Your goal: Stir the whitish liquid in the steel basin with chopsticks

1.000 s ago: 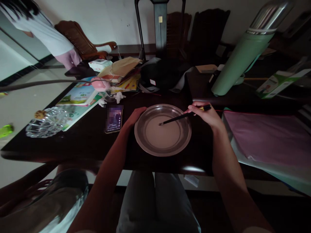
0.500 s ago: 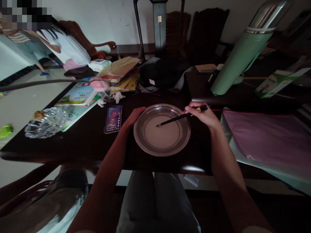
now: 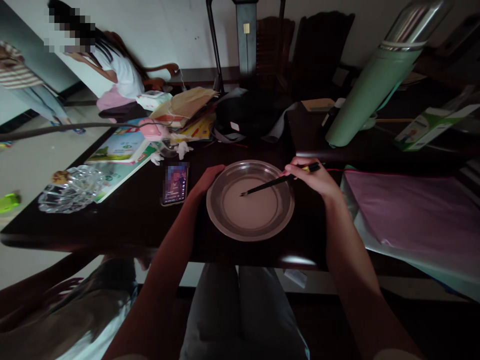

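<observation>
A round metal dish [image 3: 250,233] holding a pale liquid sits on the dark table [image 3: 131,220] in front of me. My left hand [image 3: 206,181] grips the dish's left rim, fingers curled over the edge. My right hand [image 3: 313,178] is closed on a pair of dark chopsticks [image 3: 268,185], whose tips rest in the liquid near the dish's middle.
A phone [image 3: 175,183] with a lit screen lies left of the dish. A cut-glass bowl [image 3: 69,188], books [image 3: 120,150] and papers fill the left side. A green thermos [image 3: 369,82] stands at the back right, a purple folder [image 3: 408,210] at right. Two people are far left.
The chopstick tips have shifted slightly left in the liquid. My left hand stays on the rim. The people at the far left have moved across the floor.
</observation>
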Demonstrator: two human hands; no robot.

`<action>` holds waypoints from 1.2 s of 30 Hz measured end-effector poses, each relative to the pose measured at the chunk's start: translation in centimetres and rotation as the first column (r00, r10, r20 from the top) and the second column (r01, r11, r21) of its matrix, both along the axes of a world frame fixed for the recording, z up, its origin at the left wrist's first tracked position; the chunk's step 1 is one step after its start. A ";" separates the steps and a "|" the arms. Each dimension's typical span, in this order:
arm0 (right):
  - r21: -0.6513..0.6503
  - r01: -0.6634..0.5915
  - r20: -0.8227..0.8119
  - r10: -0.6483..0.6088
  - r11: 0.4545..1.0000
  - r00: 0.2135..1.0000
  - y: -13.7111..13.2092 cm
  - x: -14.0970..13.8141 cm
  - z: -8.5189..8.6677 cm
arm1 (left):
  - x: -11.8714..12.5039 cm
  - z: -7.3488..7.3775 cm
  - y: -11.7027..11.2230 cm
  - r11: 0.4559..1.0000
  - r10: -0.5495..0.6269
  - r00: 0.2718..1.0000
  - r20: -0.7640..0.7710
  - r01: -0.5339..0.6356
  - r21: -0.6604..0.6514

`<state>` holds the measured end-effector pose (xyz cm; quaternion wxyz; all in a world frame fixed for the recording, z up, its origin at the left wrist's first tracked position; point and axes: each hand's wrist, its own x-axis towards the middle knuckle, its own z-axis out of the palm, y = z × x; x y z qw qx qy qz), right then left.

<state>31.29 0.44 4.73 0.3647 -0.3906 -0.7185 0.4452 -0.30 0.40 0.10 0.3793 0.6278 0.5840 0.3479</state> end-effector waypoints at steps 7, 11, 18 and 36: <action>-0.074 -0.076 0.057 0.080 0.994 0.995 -0.2 0.6 0.5 | 0.1 0.1 -0.2 1.000 -0.003 1.000 -0.025 0.003 0.007; -0.051 -0.131 0.060 0.134 0.990 0.989 -0.3 -0.8 0.1 | 0.0 0.1 -0.2 1.000 -0.025 0.998 -0.053 0.026 0.018; -0.007 0.052 0.015 -0.051 0.999 0.999 0.1 1.3 0.3 | 0.0 -0.1 -0.1 1.000 0.004 0.999 0.035 -0.003 -0.029; -0.080 -0.053 0.043 0.057 0.995 0.997 -0.2 1.1 0.6 | -0.1 -0.1 0.0 1.000 -0.010 1.000 -0.014 0.010 0.004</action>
